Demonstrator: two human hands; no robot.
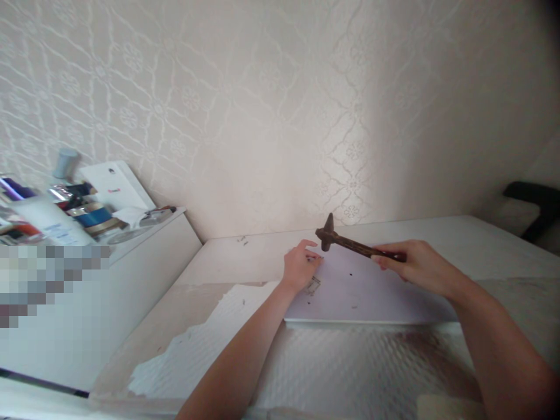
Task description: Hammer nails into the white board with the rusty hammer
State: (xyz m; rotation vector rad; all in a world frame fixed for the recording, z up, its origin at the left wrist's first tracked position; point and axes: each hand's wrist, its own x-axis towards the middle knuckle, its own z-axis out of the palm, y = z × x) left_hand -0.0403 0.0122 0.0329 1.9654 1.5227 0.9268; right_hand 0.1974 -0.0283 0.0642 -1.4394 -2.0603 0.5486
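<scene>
My right hand (415,261) is wrapped round the handle of a dark, rusty-looking hammer (350,244). Its head is raised just above and right of my left fingertips, apart from the board. My left hand (301,267) is closed in a pinch at the left part of a white board (385,297). A small dark thing, apparently a nail (322,258), shows at those fingertips, though blur hides its shape. The board lies flat and has a few small dark holes or marks, with a printed mark (313,284) beside my left wrist.
Small metal-looking bits (242,240) lie by the wall (271,146). Under the board is torn, quilted white sheeting (332,370). At left, a white cabinet (144,297) carries a white box (118,185), tape rolls and a tube (56,221). A black object (534,198) stands far right.
</scene>
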